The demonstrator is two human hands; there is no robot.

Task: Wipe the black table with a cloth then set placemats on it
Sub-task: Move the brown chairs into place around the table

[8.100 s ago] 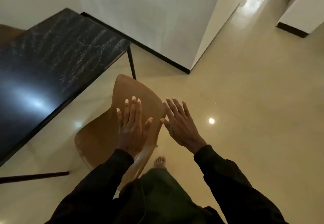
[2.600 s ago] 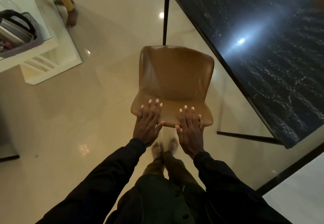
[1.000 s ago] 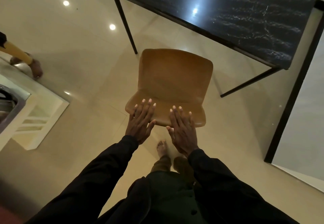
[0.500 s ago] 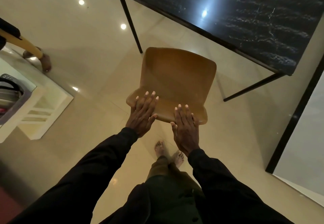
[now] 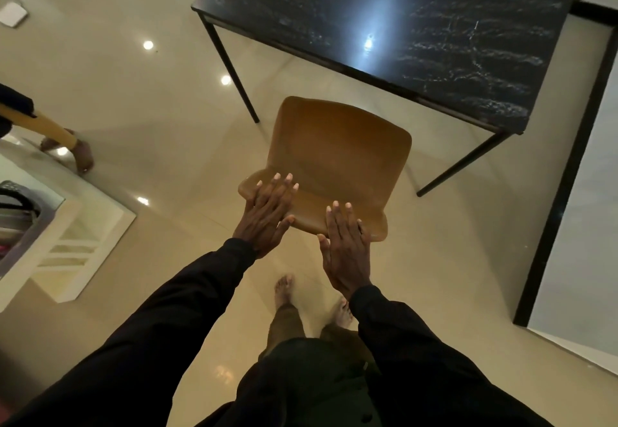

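The black marble-patterned table [image 5: 418, 28] stands ahead at the upper right, its glossy top bare and reflecting a light. A brown moulded chair [image 5: 337, 155] stands in front of its near edge, backrest toward me. My left hand [image 5: 267, 212] lies flat with straight fingers on the left part of the backrest top. My right hand [image 5: 346, 246] lies flat with straight fingers on the right part of the backrest top. No cloth or placemat is in view.
Glossy beige floor lies all around. A white low shelf unit [image 5: 77, 236] with a dark basket [image 5: 20, 216] stands at the left. Another person's foot [image 5: 82, 155] is at the left. A white wall with black skirting [image 5: 565, 172] runs along the right.
Over the last second the chair, under both flat hands, has shifted toward the table's near edge and turned slightly. The view has swung to show more of the tabletop.
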